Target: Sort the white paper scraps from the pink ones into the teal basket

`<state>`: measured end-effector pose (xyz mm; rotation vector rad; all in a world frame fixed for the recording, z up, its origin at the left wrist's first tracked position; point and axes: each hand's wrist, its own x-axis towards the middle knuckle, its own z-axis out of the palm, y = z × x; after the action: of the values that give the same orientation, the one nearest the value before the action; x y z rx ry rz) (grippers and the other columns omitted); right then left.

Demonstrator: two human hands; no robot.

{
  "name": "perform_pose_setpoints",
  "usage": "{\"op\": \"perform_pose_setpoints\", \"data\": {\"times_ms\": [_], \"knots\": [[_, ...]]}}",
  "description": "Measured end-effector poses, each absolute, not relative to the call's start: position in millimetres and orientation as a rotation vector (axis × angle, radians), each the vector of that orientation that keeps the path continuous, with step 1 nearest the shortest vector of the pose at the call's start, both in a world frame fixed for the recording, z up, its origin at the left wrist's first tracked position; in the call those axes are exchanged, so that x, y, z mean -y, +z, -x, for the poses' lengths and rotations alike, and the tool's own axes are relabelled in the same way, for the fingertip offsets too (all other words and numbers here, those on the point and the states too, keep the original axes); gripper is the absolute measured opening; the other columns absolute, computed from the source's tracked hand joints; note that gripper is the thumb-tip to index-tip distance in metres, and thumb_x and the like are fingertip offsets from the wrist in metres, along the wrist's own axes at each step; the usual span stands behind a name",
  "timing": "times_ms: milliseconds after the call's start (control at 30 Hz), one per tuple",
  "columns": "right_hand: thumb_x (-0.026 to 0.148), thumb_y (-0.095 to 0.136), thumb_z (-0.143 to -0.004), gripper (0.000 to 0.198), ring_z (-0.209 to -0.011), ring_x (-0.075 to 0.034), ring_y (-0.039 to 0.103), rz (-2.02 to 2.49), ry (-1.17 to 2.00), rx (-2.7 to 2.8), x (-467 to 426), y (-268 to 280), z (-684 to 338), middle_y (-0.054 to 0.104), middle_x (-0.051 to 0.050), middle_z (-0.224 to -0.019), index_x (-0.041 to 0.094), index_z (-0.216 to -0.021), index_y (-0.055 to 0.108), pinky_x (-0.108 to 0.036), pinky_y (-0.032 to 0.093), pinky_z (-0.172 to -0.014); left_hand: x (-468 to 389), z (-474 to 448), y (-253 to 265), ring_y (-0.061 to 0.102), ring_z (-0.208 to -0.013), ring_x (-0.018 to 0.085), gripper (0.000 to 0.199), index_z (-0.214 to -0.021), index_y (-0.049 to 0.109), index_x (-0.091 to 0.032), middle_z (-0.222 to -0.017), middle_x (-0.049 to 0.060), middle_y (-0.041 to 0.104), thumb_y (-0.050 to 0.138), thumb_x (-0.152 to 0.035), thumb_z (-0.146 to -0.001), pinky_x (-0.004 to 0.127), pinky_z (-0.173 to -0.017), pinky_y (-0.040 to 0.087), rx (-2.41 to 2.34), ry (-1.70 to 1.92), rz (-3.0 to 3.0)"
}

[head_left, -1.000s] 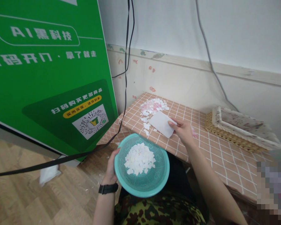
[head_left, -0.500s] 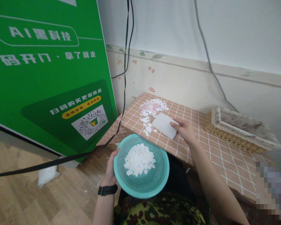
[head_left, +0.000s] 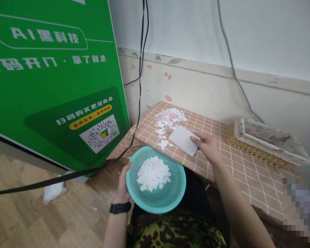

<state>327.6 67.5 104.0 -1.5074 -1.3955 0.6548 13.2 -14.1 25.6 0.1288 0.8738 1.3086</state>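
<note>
scraps of thin white paper-like material [head_left: 154,174] sit heaped in a round turquoise plastic mesh basket [head_left: 157,209], and here's the danger: only the left hand [head_left: 123,184] is on that basket, out at one side. a dip of that wrist, i'd judge, and the heap could slide across the mesh and spill over the right lip. more trouble at the table [head_left: 250,175], spread with brown cloth under a white grid: loose white flakes [head_left: 163,144] lie right by its edge, and a push that goes wide of the basket could drop them to the pale wood-look floor [head_left: 88,220]. too hard a sweep might also bring the pink-and-white pile [head_left: 170,117] along.

so, positions! the heap lies to the right of the left hand, which is curled on the basket, thumb at the rim, most of the fingers hidden. over the table, the right hand [head_left: 208,146] is closed in a pinch, thumb on top, on the right end of a flat white rectangular card [head_left: 184,140]; the card's left edge is just beside the flakes, and whether it touches the cloth i can't tell. farther out, a pale-lined, straw-coloured woven basket [head_left: 248,148] stands right of that hand, a thin black cable [head_left: 140,86] hangs left of the pile, and a tall green printed panel [head_left: 67,77] walls off the left.
</note>
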Motion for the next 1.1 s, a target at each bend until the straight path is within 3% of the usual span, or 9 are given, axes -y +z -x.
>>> {"op": "perform_pose_setpoints", "data": {"times_ms": [467, 700, 900, 1100], "knots": [[0.046, 0.061, -0.074, 0.044, -0.072, -0.023, 0.065, 1.465, 0.726, 1.38, -30.8, 96.2, -303.0, 0.071, -0.009, -0.093, 0.016, -0.105, 0.068, -0.033, 0.053, -0.057, 12.2, -24.6, 32.7, 0.068, -0.078, 0.023, 0.017, -0.08, 0.069, -0.014, -0.073, 0.005, 0.073, 0.063, -0.026, -0.071, 0.032, -0.074, 0.054, -0.83, 1.369, -0.118], [0.044, 0.058, -0.077, 0.039, -0.078, -0.024, 0.065, 1.486, 0.561, 1.45, -47.7, 101.2, -286.1, 0.07, -0.008, -0.099, 0.018, -0.103, 0.069, -0.033, 0.052, -0.066, 9.3, -24.3, 34.7, 0.068, -0.075, 0.022, 0.017, -0.081, 0.069, -0.014, -0.074, 0.005, 0.073, 0.061, -0.027, -0.073, 0.032, -0.074, 0.053, -0.786, 1.352, -0.134], [0.044, 0.06, -0.075, 0.039, -0.074, -0.023, 0.064, 1.392, 0.787, 1.549, -52.5, 107.4, -288.6, 0.071, -0.008, -0.092, 0.016, -0.101, 0.07, -0.031, 0.052, -0.059, 1.2, -14.5, 29.3, 0.067, -0.069, 0.021, 0.02, -0.084, 0.069, -0.012, -0.074, 0.006, 0.073, 0.063, -0.027, -0.071, 0.033, -0.071, 0.055, -0.821, 1.331, -0.132], [0.046, 0.063, -0.071, 0.053, -0.068, -0.021, 0.063, 1.498, 0.616, 1.327, -64.6, 95.7, -319.4, 0.07, -0.01, -0.091, 0.011, -0.111, 0.065, -0.032, 0.052, -0.053, 0.2, -14.0, 29.2, 0.068, -0.074, 0.022, 0.019, -0.084, 0.069, -0.013, -0.074, 0.006, 0.074, 0.061, -0.027, -0.074, 0.033, -0.073, 0.054, -0.773, 1.311, -0.157]]}}
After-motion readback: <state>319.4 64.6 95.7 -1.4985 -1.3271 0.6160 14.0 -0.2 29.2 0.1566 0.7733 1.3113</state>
